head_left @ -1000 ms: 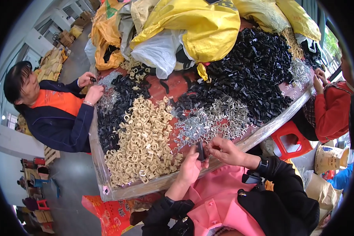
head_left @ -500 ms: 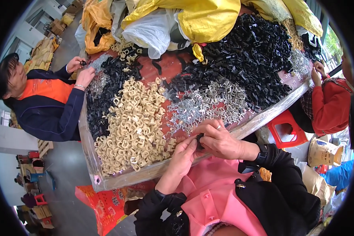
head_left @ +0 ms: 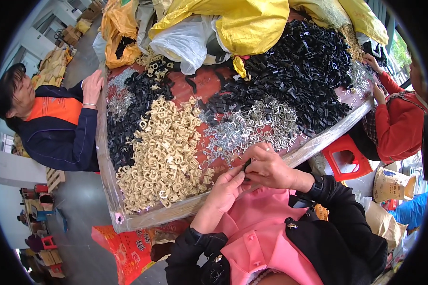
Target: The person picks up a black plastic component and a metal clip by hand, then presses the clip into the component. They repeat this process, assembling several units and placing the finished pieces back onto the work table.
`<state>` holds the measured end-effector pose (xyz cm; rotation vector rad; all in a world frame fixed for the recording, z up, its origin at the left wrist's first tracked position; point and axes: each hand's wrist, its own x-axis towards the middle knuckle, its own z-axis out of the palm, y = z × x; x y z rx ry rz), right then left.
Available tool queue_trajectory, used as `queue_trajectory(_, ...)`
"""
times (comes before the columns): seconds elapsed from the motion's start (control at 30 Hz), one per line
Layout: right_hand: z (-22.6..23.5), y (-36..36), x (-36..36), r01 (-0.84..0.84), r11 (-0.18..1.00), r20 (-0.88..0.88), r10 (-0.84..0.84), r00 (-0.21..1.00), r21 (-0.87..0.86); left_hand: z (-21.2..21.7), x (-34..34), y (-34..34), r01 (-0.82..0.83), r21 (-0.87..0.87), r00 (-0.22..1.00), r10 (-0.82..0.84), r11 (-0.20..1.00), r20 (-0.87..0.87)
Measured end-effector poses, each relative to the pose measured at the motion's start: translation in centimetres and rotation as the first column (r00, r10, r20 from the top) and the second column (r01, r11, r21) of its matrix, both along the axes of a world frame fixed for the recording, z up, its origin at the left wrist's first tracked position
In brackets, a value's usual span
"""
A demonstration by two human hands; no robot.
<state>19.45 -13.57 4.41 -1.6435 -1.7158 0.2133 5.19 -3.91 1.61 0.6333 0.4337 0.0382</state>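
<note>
lettering [head_left: 141, 244] on red bag [head_left: 110, 235] (small) is unreadable.

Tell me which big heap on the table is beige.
The beige heap at the near left of the table, left of the wearer's left hand; the metal heap is silvery, the largest heap black.

Clips [head_left: 159, 154] are lying left of hooks [head_left: 275, 122] on a table [head_left: 152, 219], bags [head_left: 252, 28] slumping behind, a stool [head_left: 362, 165] standing off its right side.
</note>
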Motion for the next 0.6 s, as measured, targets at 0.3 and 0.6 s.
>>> queue_trajectory(0.3, -4.6, -2.3, 11.3, 0.622, 0.778, 0.585, -0.465, 0.665, -0.088, -1.7, 0.8, 1.7, -0.064, -0.169, 0.998, 0.06, 0.983, -0.032)
queue_trajectory(0.6, -5.0, -1.4, 11.4, 0.466, 0.885, 0.162, -0.46, 0.873, 0.004, -1.7, 0.1, 1.5, -0.08, -0.146, 0.997, 0.078, 0.986, -0.016)
